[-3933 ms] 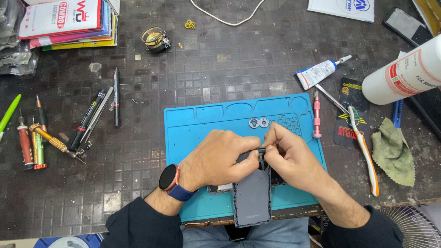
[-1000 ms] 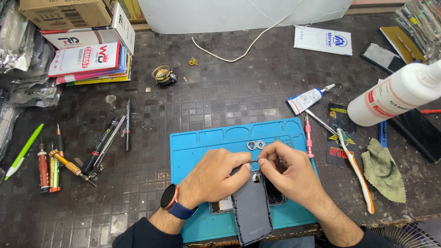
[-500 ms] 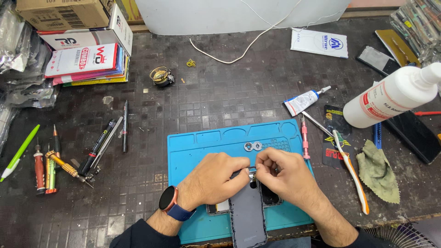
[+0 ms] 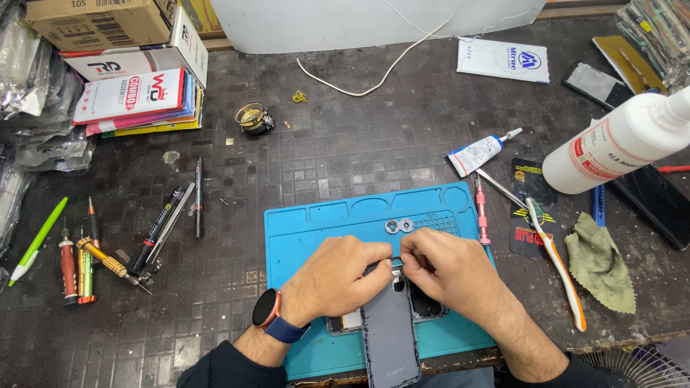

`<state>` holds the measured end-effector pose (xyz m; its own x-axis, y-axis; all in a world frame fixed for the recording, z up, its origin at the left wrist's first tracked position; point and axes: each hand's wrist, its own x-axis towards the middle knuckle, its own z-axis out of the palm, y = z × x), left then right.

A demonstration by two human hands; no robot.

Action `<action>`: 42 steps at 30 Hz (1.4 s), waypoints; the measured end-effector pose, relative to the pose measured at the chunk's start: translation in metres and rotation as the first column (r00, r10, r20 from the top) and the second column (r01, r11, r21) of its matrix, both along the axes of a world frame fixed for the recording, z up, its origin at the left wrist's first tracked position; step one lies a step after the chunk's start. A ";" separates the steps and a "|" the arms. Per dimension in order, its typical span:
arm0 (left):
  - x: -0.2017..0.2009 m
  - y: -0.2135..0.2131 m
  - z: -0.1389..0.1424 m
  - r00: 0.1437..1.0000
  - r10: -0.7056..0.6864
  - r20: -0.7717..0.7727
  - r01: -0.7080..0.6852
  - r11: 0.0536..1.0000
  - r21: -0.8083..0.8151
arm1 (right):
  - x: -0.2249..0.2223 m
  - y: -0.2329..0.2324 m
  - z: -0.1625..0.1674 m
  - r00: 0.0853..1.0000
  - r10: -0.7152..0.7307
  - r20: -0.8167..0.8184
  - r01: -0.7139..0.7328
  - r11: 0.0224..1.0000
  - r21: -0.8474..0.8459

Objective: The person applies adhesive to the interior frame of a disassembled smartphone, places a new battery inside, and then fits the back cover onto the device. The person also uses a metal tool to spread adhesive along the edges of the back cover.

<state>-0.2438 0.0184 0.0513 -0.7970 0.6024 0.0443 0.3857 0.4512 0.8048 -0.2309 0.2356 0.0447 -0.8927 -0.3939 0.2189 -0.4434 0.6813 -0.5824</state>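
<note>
A blue work mat (image 4: 316, 223) lies at the table's near edge. On it rests an opened phone body (image 4: 343, 323), mostly hidden under my hands. A dark grey phone back cover (image 4: 390, 338) is tilted up over it, its lower end past the mat's front edge. My left hand (image 4: 338, 276) and my right hand (image 4: 445, 269) meet at the cover's top edge, fingers pinched on it. My left wrist wears a watch (image 4: 267, 310). Two small metal rings (image 4: 398, 226) lie on the mat just beyond my fingers.
Screwdrivers and pens (image 4: 93, 248) lie to the left. A glue tube (image 4: 478, 152), red screwdriver (image 4: 481, 212), toothbrush (image 4: 557, 262), green cloth (image 4: 600, 262) and white bottle (image 4: 614, 147) are right of the mat. Boxes (image 4: 133, 93) are stacked far left.
The view has shifted slightly, so the mat and hands sit a little lower in the frame. Both hands stay pinched at the top of the back cover.
</note>
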 end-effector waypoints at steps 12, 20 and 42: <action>-0.002 0.001 -0.002 0.999 0.012 0.045 -0.013 1.000 0.022 | -0.001 -0.004 -0.004 0.966 0.053 -0.252 -0.030 0.995 0.092; -0.001 0.000 -0.002 0.999 0.016 0.036 -0.017 0.999 0.036 | -0.001 -0.001 -0.010 0.968 0.067 -0.241 -0.040 0.992 0.117; 0.000 -0.003 0.000 0.998 0.041 0.050 -0.044 0.997 0.065 | 0.003 0.003 0.004 0.996 -0.005 -0.091 0.000 0.998 -0.060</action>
<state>-0.2438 0.0153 0.0511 -0.8240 0.5649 0.0435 0.3273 0.4120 0.8504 -0.2278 0.2383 0.0491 -0.8690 -0.3754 0.3223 -0.4947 0.6478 -0.5794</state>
